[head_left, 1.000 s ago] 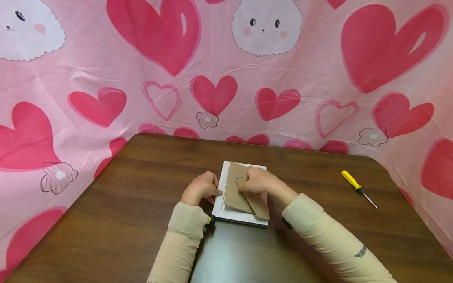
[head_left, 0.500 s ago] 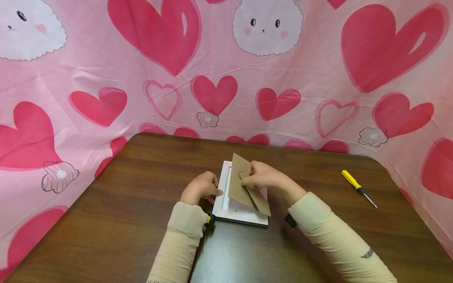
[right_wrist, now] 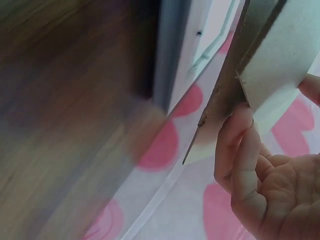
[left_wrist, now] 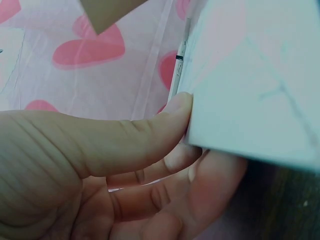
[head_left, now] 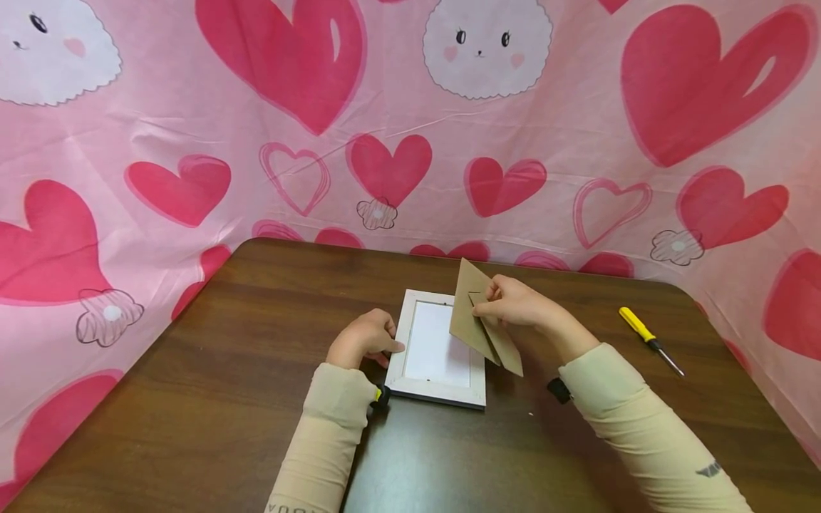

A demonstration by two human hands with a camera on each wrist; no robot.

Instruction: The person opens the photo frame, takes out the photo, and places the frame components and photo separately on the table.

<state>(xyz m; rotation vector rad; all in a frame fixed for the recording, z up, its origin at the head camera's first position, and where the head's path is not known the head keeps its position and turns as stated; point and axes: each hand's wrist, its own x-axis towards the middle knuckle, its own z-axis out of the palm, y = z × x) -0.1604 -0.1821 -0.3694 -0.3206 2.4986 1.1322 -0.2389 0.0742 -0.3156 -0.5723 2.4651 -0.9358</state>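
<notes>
A white picture frame [head_left: 442,392] lies back side up on the table, with a white sheet [head_left: 434,347] showing in its opening. My left hand [head_left: 365,340] holds its left edge, thumb on top and fingers curled at the side, as the left wrist view shows. Above the frame's right side, my right hand [head_left: 521,308] pinches the brown backing board [head_left: 467,324] by its stand flap. The board is tilted and lifted off the frame, its flap partly folded out. In the right wrist view, fingertips [right_wrist: 242,117] press on the flap of the board.
On the right of the brown wooden table [head_left: 269,306] lies a screwdriver [head_left: 637,325] with a yellow handle. A pink curtain [head_left: 564,128] printed with hearts hangs behind the table. Small dark tabs [head_left: 427,380] show at the frame's opening.
My right hand has raised the backing board out of the frame and carried it to the right, uncovering the white sheet. My left hand has stayed on the frame's left edge.
</notes>
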